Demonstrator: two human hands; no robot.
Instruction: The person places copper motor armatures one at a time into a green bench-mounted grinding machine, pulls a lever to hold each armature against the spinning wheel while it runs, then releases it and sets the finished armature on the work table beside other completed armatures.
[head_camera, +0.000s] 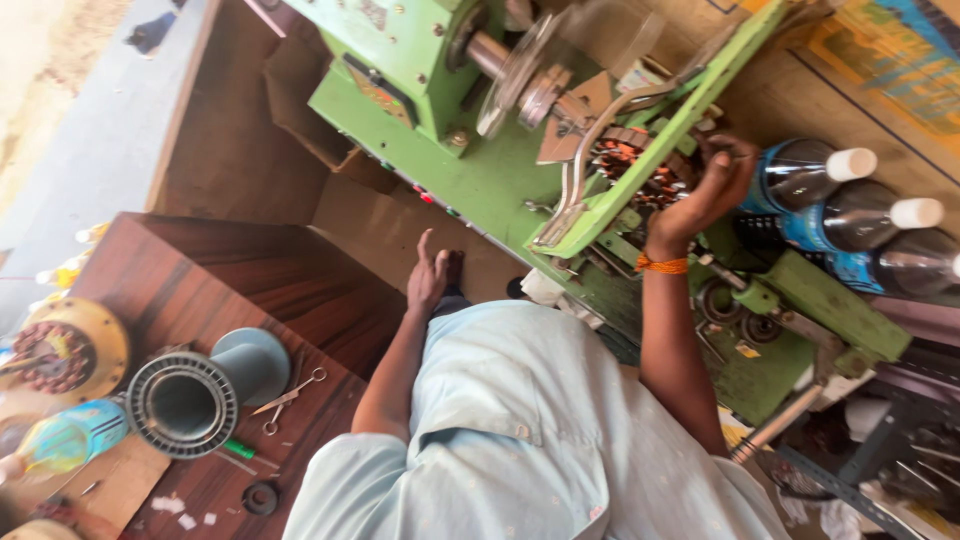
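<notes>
Workshop scene seen from above, camera tilted. Green machine stands on a brown wooden surface, with a spindle and disc at its top and a long green arm running diagonally across it. Under that arm sits one stator with copper windings. Right hand, an orange thread at its wrist, rests on the stator's right edge with fingers curled over it; whether they grip cannot be told. Left hand hangs over the floor beside the machine's base, fingers loosely spread and holding nothing. A pale blue shirt fills the lower centre.

Three spools with white caps lie side by side to the right of the machine. A dark wooden table at lower left carries one grey ribbed cylinder, one pair of scissors, one green-handled tool and one black ring. A second wound stator in a yellow housing lies at the far left edge, and a blue-green bottle lies below it.
</notes>
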